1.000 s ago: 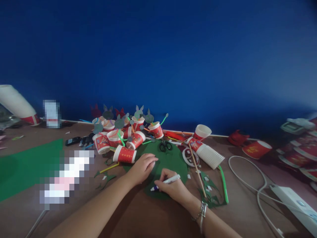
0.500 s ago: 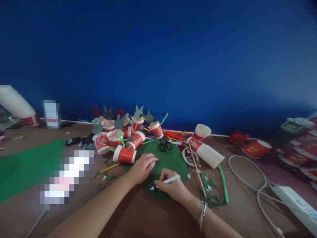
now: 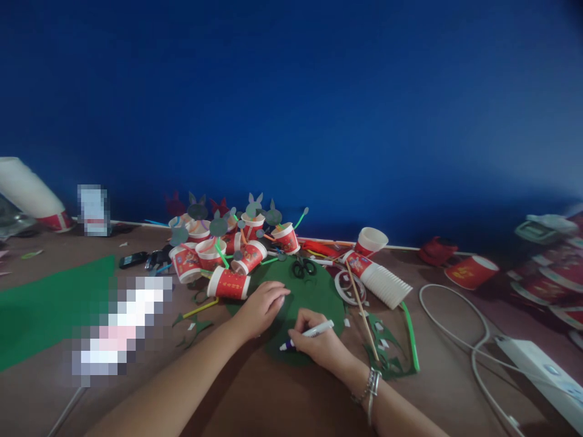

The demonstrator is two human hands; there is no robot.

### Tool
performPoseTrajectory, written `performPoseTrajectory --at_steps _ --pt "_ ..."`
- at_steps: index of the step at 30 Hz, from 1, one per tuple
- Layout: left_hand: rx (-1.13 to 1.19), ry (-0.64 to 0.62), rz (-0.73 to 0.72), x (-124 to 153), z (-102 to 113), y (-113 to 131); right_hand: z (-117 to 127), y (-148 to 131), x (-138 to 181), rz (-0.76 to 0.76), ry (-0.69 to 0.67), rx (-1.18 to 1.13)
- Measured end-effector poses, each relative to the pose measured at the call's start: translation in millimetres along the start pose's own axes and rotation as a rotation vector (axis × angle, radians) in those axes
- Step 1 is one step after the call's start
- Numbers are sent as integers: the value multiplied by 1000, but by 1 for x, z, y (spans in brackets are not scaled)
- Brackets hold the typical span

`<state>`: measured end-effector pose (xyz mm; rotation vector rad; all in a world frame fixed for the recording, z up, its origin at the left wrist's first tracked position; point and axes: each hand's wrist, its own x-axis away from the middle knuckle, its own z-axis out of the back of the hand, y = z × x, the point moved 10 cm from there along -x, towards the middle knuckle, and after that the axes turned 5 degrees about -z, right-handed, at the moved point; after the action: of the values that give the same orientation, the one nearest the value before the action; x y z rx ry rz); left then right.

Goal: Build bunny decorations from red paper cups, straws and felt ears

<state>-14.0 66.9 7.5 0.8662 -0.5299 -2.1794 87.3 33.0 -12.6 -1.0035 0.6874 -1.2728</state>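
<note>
A dark green sheet of paper (image 3: 314,291) with a rounded outline lies on the table in front of me. My left hand (image 3: 264,308) rests on its left part, fingers stretched out and lying flat. My right hand (image 3: 314,340) is closed round a white marker (image 3: 319,328) with a purple tip end. That end points left, close to the sheet's near edge; whether it touches the paper I cannot tell. Black-handled scissors (image 3: 303,267) lie at the far side of the sheet. A red paper cup (image 3: 228,283) lies on its side just beyond my left hand.
Several red cups with paper animal heads and straws (image 3: 248,255) crowd the back. Right of the sheet are a tape roll (image 3: 350,287), a wooden stick (image 3: 362,312), stacked cups (image 3: 382,282) and green scraps (image 3: 387,346). A power strip (image 3: 542,370) with cable sits far right.
My right hand and the marker have shifted very slightly to the right, the tip lifting a little in the picture. The left hand stays where it was.
</note>
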Motion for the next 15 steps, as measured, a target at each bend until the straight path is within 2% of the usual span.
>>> performPoseTrajectory --at_steps 15 --pt "6 2 6 0 1 0 4 3 0 15 19 6"
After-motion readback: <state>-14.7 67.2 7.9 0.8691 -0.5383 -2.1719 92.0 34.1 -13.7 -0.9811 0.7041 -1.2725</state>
